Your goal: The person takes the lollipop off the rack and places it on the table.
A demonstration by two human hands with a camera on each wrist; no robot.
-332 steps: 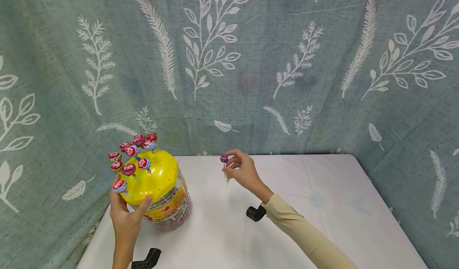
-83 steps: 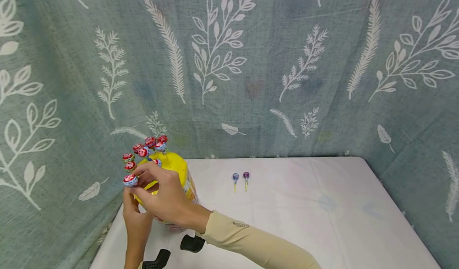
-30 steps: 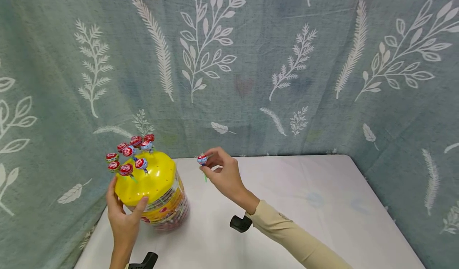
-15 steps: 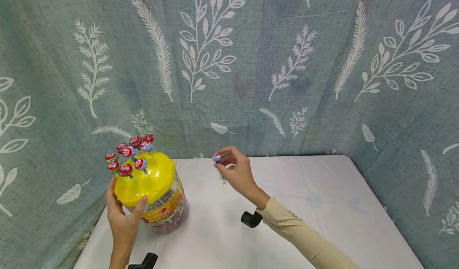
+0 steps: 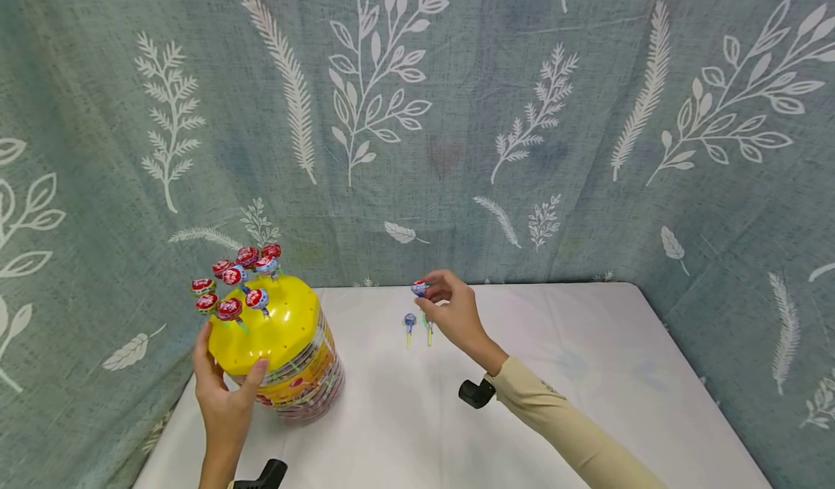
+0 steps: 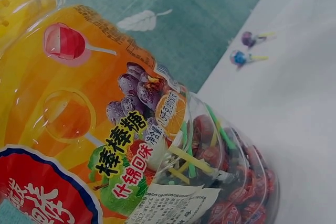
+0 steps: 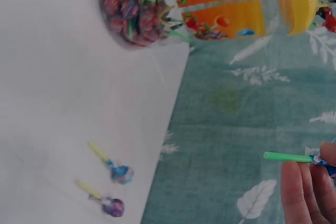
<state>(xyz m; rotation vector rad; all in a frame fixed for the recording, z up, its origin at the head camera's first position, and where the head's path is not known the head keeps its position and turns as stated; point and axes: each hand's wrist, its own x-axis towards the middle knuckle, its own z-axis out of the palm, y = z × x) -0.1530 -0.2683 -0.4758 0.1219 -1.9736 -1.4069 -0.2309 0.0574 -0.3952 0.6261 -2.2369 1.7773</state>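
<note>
My left hand (image 5: 225,402) grips the yellow lid (image 5: 290,329) of a clear jar (image 5: 320,380), thumb on the near side and fingers round the left. The jar leans to the left. Several red, green and blue wrapped lollipops (image 5: 230,309) stand stuck in the lid's holes. My right hand (image 5: 457,319) pinches a blue-and-red wrapped lollipop (image 5: 419,288) between thumb and fingers; its green stick (image 7: 286,157) points down toward the table. Below it a blue lollipop (image 5: 409,320) and a purple lollipop (image 7: 113,206) lie side by side, yellow sticks toward me.
A white cloth covers the table (image 5: 561,416), which ends at a leaf-patterned curtain (image 5: 450,112) behind and at both sides. More lollipops (image 6: 241,187) show through the jar's wall. A black wrist camera (image 5: 476,393) sits at my right cuff.
The purple and blue lollipops now lie on the table. My right hand has pulled the blue-and-red lollipop from the lid and carried it right, above them. My left hand keeps gripping the jar.
</note>
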